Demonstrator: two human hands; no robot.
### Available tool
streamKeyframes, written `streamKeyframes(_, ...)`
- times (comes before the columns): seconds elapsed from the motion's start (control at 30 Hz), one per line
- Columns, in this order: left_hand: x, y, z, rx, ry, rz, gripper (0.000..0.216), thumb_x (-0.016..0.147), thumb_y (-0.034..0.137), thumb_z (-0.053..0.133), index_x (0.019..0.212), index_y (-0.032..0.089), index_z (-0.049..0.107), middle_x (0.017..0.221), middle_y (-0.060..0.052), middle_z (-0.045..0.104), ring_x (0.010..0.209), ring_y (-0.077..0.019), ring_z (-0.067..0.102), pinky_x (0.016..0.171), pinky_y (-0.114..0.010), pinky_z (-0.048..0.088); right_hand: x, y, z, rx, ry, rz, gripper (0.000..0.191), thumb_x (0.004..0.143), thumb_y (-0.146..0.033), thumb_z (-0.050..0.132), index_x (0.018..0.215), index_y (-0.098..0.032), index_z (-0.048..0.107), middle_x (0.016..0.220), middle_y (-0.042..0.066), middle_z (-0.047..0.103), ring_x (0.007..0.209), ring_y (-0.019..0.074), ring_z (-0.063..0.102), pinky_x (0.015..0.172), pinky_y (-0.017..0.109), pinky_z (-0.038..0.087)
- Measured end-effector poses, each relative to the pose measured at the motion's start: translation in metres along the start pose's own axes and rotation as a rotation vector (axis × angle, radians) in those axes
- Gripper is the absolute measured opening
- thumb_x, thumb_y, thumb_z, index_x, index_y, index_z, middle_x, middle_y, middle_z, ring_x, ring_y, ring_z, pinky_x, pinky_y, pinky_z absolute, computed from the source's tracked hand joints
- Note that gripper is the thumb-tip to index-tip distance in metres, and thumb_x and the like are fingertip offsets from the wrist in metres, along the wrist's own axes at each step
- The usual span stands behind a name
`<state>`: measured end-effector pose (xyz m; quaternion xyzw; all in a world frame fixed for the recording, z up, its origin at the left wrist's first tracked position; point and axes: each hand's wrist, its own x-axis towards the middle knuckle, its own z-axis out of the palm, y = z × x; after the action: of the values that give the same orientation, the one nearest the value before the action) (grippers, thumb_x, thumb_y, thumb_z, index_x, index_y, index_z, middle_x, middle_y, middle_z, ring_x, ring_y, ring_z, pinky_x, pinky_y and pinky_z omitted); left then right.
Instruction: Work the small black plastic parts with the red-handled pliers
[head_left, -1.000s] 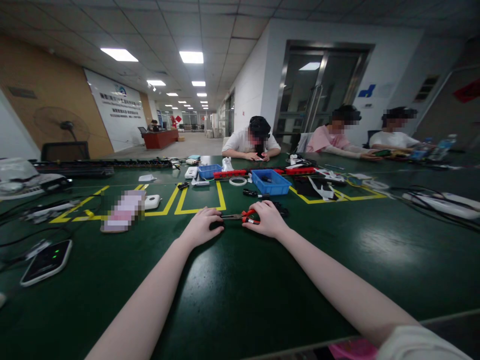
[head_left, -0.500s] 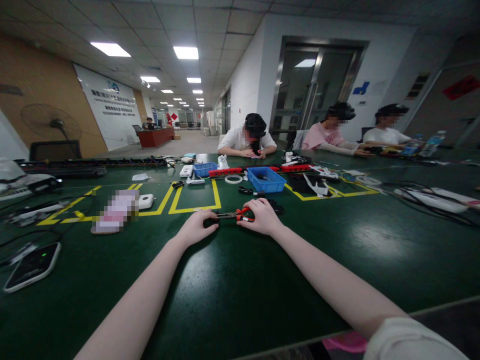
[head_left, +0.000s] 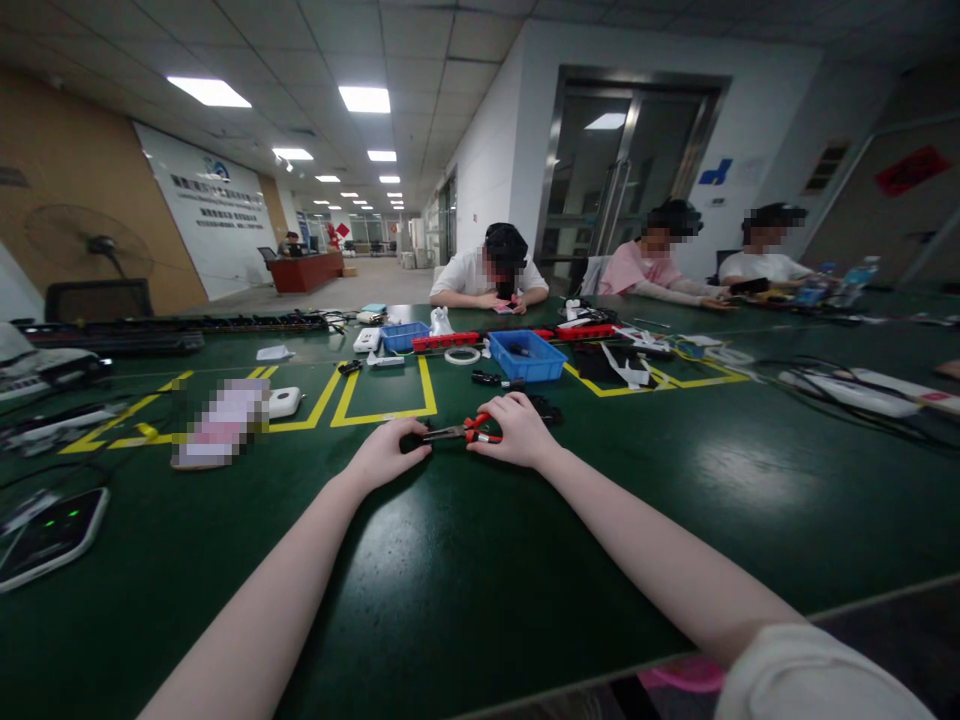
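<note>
Both my arms reach forward over a dark green table (head_left: 480, 560). My right hand (head_left: 514, 432) is closed round the red handles of a pair of pliers (head_left: 459, 431), whose metal jaws point left. My left hand (head_left: 388, 453) rests on the table at the jaws' tip, fingers curled over a small dark thing that I cannot make out. Just beyond my right hand lies a small black part (head_left: 546, 408).
Yellow tape outlines (head_left: 390, 412) mark the table ahead. Two blue bins (head_left: 527, 356), a tape roll (head_left: 462, 354), red strips and white devices lie beyond. A phone (head_left: 45, 532) sits at the left, cables at both sides. Three people sit at the far edge.
My hands and the pliers keep the same pose; the whole scene has slid slightly left and up as my head moved.
</note>
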<state>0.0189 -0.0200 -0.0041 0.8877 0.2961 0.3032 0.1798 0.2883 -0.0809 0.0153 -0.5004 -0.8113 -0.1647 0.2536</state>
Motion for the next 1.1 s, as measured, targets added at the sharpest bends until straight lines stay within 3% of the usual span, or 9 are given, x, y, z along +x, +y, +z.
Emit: streamKeyframes(1.1, -0.0001, -0.0049, -0.0021, 0.040, -0.014, 0.024, 0.024, 0.082, 0.035, 0.066, 0.101, 0.021, 0.069, 0.104, -0.005, 0.070, 0.100, -0.0244, 0.063, 0.093, -0.041, 0.049, 0.0014, -0.0068, -0.0012, -0.092, -0.064, -0.017, 0.049, 0.078, -0.063, 0.061, 0.095, -0.017, 0.059, 0.096, 0.011, 0.066, 0.088, 0.0251, 0.058, 0.083, 0.038, 0.032)
